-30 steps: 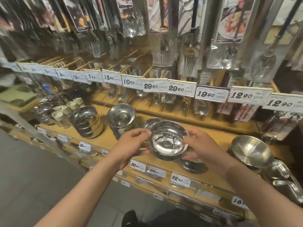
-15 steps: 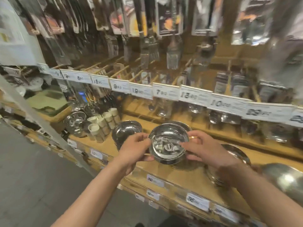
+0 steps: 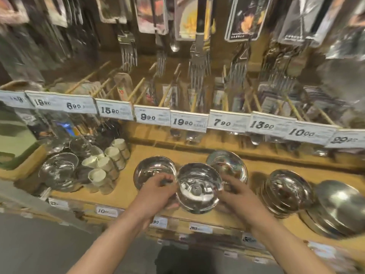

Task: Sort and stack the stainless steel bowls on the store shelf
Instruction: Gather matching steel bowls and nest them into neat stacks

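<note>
Wooden store shelf (image 3: pixel 126 196), price tags along its front edge, packaged forks hanging above. Your left hand (image 3: pixel 158 196) and right hand (image 3: pixel 237 196) grip opposite rims of one stainless steel bowl (image 3: pixel 199 187) at frame centre. Bowl stacks sit at its 10 o'clock (image 3: pixel 152 168), 1 o'clock (image 3: pixel 229 165) and 3 o'clock (image 3: pixel 288 189).

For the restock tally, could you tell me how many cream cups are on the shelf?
About 7, clustered left of the bowls: three in front, four behind; blur may hide more.
</note>
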Tool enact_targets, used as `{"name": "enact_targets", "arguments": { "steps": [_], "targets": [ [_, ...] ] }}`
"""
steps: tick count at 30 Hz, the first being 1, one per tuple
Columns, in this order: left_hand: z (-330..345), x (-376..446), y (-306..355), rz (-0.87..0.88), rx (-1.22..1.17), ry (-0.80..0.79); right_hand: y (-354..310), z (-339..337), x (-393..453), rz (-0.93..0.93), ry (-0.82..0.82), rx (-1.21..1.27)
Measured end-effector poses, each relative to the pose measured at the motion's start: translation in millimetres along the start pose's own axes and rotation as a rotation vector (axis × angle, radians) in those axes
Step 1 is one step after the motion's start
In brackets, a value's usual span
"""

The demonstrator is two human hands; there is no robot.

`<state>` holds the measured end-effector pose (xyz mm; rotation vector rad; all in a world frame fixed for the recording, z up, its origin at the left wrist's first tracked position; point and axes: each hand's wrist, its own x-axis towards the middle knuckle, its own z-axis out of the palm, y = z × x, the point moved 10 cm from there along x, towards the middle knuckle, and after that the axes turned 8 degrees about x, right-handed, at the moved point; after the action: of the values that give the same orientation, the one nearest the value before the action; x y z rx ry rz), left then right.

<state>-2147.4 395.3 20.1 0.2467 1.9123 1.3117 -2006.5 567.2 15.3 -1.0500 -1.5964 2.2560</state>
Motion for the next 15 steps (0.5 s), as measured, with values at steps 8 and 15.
{"name": "enact_targets", "arguments": {
  "steps": [8, 15],
  "targets": [
    [60, 26, 36, 0.073, 0.11, -0.185, -7, -55, -11, -0.054, 0.177, 0.088],
    [136, 32, 68, 0.123, 0.143, -0.288, -30, -125, -23, -0.146, 0.225, 0.125]
  ]
}}
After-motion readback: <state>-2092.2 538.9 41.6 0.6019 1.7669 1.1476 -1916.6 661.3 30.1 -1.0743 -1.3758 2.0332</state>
